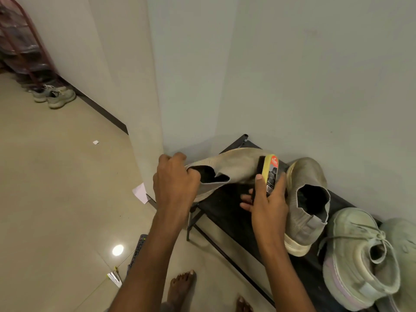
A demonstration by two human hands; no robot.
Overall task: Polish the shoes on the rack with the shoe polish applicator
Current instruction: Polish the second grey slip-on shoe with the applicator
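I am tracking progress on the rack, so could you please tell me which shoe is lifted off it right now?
The beige knit shoe at the rack's left end: the left hand holds it up by its collar, while the others stand on the rack.

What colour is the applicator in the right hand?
Yellow body with a black sponge edge and a red label; the applicator shows clearly in the head view.

Dim, even indoor light with a greenish cast. An overhead lamp glares off the floor tiles (one round hotspot). Wide-angle bending curves the walls; far from that hotspot, edges blur.
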